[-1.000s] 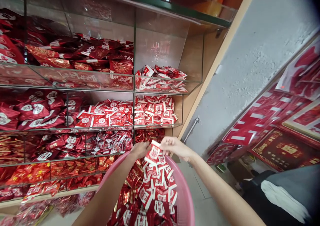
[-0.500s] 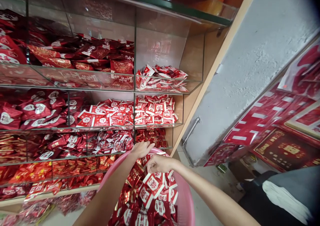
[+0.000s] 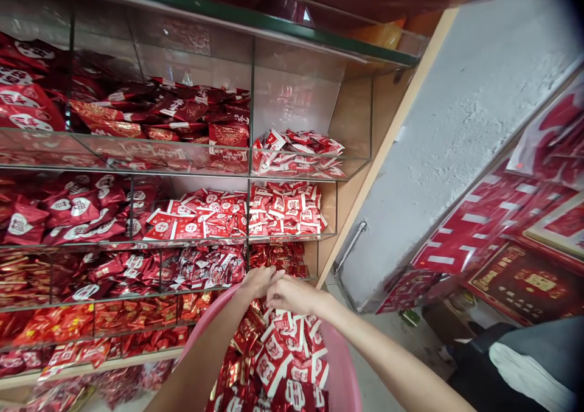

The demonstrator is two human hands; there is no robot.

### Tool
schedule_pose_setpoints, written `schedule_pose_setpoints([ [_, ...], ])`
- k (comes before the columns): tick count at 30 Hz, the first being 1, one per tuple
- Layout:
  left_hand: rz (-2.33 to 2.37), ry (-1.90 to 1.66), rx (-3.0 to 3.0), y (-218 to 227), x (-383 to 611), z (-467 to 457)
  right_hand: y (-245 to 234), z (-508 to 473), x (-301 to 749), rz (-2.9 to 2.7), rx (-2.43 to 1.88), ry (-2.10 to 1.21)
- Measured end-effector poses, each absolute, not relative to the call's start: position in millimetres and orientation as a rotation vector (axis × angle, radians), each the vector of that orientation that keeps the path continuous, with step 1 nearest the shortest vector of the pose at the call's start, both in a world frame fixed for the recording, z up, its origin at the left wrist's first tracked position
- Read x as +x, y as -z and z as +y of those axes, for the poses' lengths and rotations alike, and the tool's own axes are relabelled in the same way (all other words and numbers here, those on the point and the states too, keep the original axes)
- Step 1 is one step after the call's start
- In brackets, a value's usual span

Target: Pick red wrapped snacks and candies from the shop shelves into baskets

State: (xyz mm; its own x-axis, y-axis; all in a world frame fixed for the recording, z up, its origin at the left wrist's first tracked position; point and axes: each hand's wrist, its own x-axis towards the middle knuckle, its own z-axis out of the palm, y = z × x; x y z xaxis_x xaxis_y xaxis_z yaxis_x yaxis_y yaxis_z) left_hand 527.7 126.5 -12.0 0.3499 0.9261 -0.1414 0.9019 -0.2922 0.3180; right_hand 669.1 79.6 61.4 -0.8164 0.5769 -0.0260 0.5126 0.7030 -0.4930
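Note:
A pink plastic basin [image 3: 345, 363] stands below me, filled with small red-and-white packets [image 3: 274, 354], shiny red-gold packets [image 3: 246, 333] and dark red packets [image 3: 296, 394] with white labels. Over its far side, my left hand [image 3: 261, 282] has its fingers bent and pressed together, their tips partly hidden by the other hand. My right hand [image 3: 292, 295] meets it there, knuckles up and fingers curled downward. Whatever the two hands hold between them is hidden. Just beyond them lies a low glass compartment of dark red packets [image 3: 278, 257].
Glass-fronted shelves [image 3: 182, 171] hold several compartments of red packets on the left and ahead. A wooden side panel [image 3: 387, 147] ends the shelving beside a grey wall [image 3: 456, 95]. Red packaged goods [image 3: 460, 223] and a dark seat-like shape with a white cloth [image 3: 524, 363] are on the right.
My right hand has lifted away from the packets toward the far rim, and its fingers now meet my left hand. My left fingers, stretched before, are now bent. The view has shifted slightly.

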Motion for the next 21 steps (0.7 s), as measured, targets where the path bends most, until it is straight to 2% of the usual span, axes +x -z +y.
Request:
schedule_pose_setpoints([
  [5,1.616,-0.119,2.267,11,528,125,-126,103,675,-2.535,-0.88,-0.428],
  [8,1.633,-0.127,2.276,10,529,124,-148,122,671,-2.377,-0.909,-0.167],
  [14,1.643,-0.135,2.265,6,530,122,-152,151,654,-2.451,-0.825,0.272],
  [21,1.647,-0.148,2.252,6,530,122,-149,163,644,-2.535,-0.815,0.454],
])
